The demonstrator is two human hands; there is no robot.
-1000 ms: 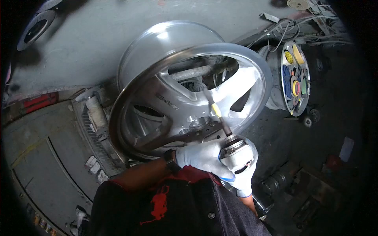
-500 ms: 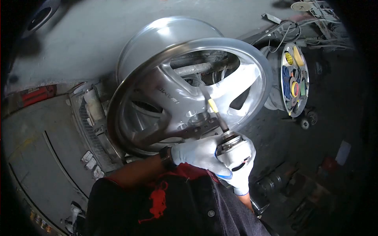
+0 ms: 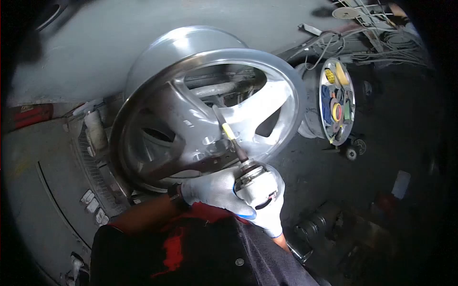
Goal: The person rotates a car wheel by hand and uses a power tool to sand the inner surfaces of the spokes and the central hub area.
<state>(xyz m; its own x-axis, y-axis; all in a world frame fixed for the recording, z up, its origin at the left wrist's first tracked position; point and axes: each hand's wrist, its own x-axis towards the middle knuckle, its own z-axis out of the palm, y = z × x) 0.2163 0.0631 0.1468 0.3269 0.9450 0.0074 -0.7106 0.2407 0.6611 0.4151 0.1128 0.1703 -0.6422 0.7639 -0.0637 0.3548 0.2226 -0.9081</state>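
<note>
A large shiny metal wheel rim (image 3: pixel 255 104) with broad spokes stands tilted in front of me. Both of my hands wear white gloves and are wrapped round a silver power tool (image 3: pixel 255 182) at the rim's lower edge. My left hand (image 3: pixel 214 190) grips the tool from the left, and my right hand (image 3: pixel 273 209) holds its right side and rear. From the tool a thin dark shaft with a yellow band (image 3: pixel 228 131) reaches up over the hub, its blurred tip close to the spoke surface. Whether the tip touches the metal I cannot tell.
To the right, another rim (image 3: pixel 351 105) holds tape rolls, cloths and pads. Cables and hoses (image 3: pixel 381 57) lie at the upper right. A red object (image 3: pixel 33 115) is at the far left, above a floor-level grate (image 3: pixel 93 164). Metal cylinders (image 3: pixel 312 225) sit at the lower right.
The whole view has shifted, so the rim, tool and hands appear further left. The shaft's tip sits slightly further left over the spokes. Both hands keep their hold.
</note>
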